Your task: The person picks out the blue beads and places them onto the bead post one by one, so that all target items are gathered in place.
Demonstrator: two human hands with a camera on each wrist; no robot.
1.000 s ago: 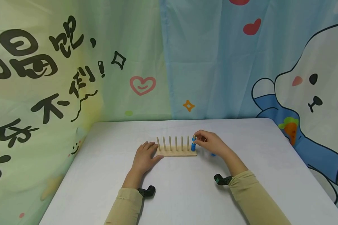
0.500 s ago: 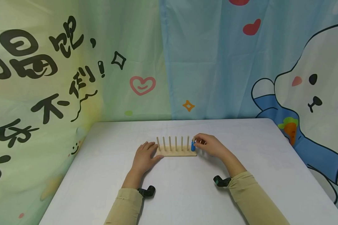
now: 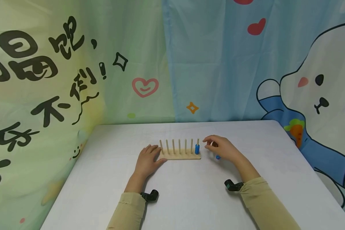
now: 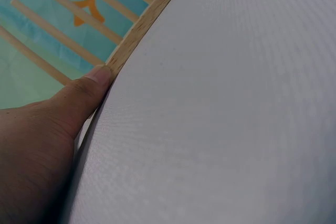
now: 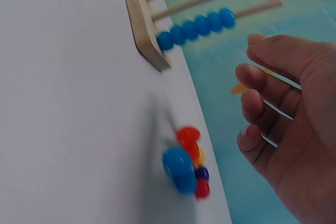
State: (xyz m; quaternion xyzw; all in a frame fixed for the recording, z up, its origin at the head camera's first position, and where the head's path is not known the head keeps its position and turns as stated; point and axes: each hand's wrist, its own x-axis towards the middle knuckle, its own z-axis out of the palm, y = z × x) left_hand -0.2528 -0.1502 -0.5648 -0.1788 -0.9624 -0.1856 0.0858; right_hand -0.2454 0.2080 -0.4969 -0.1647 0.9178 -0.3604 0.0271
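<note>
A wooden peg rack (image 3: 180, 156) with several upright pegs stands on the table. Blue beads (image 3: 197, 149) are stacked on its rightmost peg, whose tip shows above them; the other pegs are bare. My left hand (image 3: 147, 161) holds the rack's left end, the thumb (image 4: 97, 77) against its front edge and the fingers around behind. Just right of the blue stack is my right hand (image 3: 220, 147), raised off the table with loosely bent fingers (image 5: 257, 103) and nothing between them. Below it lie loose beads: blue ones (image 5: 178, 163), a red one (image 5: 188, 136) and others partly hidden.
A white cloth covers the table (image 3: 187, 198). Small yellow, purple and red beads (image 5: 202, 188) lie close beside the loose blue ones. Behind the table's far edge hangs a printed curtain (image 3: 212, 64).
My right hand has lowered a blue bead down the rightmost peg, let it go and drawn back to the right. The left hand stays on the rack.
</note>
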